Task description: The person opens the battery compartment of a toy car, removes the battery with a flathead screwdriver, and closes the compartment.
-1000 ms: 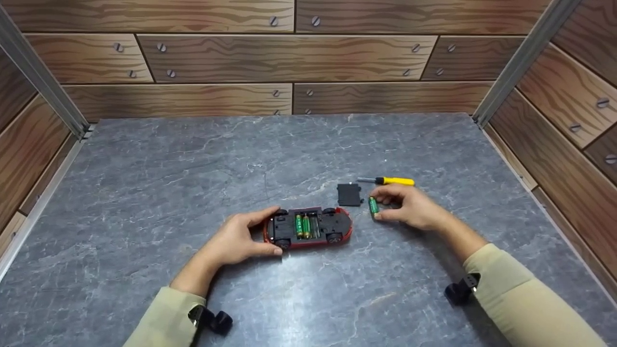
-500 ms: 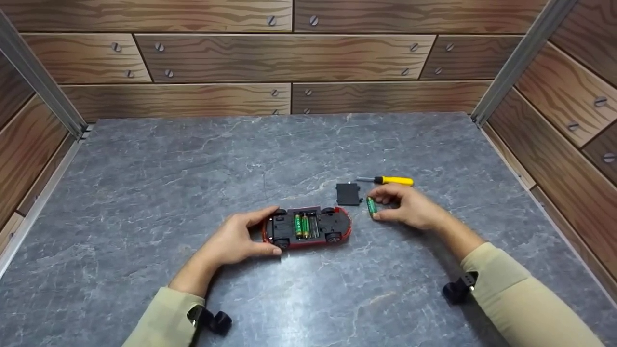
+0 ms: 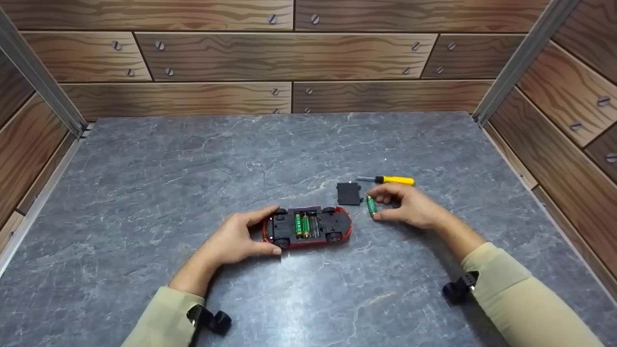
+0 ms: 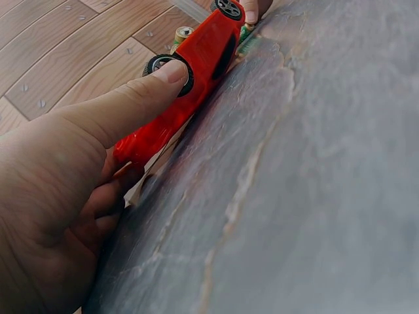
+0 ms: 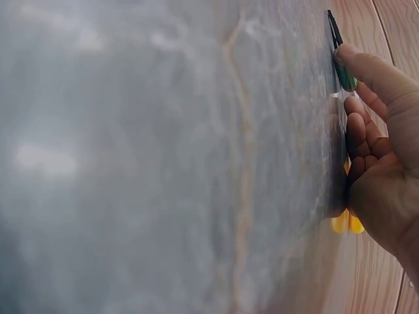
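Observation:
A red toy car (image 3: 342, 224) lies upside down on the grey table, its battery bay uncovered. Two green batteries (image 3: 302, 225) sit side by side in the bay, and the slot to their right is bare. My left hand (image 3: 236, 238) grips the car's left end, thumb on the near side by a wheel, as the left wrist view also shows. To the right of the car, my right hand (image 3: 409, 207) pinches another green battery (image 3: 371, 205) by its ends between thumb and fingers, at the table surface. A black battery cover (image 3: 348, 193) lies just left of that battery.
Behind the right hand lies a screwdriver (image 3: 395, 180) with a yellow handle, its tip towards the left. Wood-patterned walls (image 3: 284, 58) close in the table (image 3: 193, 159) at the back and both sides.
Almost nothing differs. The battery in the right hand has shifted very slightly; the left hand and the toy car stay in place.

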A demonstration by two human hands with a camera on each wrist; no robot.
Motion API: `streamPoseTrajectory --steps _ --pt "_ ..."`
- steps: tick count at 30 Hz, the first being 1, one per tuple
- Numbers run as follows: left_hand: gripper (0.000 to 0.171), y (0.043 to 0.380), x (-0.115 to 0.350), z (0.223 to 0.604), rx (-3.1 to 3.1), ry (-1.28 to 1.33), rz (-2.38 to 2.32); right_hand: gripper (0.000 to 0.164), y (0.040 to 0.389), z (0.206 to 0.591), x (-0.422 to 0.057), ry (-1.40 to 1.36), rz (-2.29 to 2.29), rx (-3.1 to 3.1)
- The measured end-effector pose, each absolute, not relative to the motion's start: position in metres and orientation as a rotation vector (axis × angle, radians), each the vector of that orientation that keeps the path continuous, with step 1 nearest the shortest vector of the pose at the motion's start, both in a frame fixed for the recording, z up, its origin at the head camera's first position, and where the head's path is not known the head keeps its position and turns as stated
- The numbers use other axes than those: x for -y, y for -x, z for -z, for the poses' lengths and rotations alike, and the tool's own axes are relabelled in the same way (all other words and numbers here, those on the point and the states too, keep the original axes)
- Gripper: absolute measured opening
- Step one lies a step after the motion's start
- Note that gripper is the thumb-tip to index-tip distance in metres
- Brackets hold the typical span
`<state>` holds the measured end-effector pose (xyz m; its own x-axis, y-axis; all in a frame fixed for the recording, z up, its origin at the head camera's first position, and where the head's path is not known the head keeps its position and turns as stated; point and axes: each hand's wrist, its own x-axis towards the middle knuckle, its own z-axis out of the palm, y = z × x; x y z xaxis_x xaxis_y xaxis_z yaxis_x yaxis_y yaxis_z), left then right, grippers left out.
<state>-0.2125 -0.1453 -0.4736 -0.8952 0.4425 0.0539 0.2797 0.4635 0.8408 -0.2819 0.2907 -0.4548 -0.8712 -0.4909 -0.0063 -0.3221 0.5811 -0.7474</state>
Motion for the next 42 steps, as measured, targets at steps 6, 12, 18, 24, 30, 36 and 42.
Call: streamPoseTrajectory --steps 6,12,18,24,30,36,42 --pt "0.098 0.213 0.146 0.474 -2.539 -0.653 -1.414 0.056 0.282 0.455 -0.29 0.668 1.164 -2.595" --pt "0.097 0.213 0.146 0.474 -2.539 -0.655 -1.416 0.059 0.281 0.455 -0.291 0.678 1.172 -2.594" --pt "0.097 0.212 0.147 0.473 -2.521 -0.633 -1.43 0.058 0.281 0.455 -0.291 0.689 1.214 -2.577" --pt "0.099 0.212 0.146 0.473 -2.52 -0.621 -1.43 0.058 0.283 0.456 -0.293 0.683 1.254 -2.566" --pt "0.1 0.212 0.146 0.473 -2.52 -0.616 -1.422 0.05 0.282 0.456 -0.294 0.631 1.381 -2.523" --pt "0.1 0.211 0.145 0.474 -2.526 -0.618 -1.415 0.043 0.277 0.449 -0.29 0.589 1.442 -2.567" --pt "0.101 0.212 0.145 0.473 -2.529 -0.62 -1.416 0.042 0.268 0.428 -0.269 0.663 1.379 -2.66"
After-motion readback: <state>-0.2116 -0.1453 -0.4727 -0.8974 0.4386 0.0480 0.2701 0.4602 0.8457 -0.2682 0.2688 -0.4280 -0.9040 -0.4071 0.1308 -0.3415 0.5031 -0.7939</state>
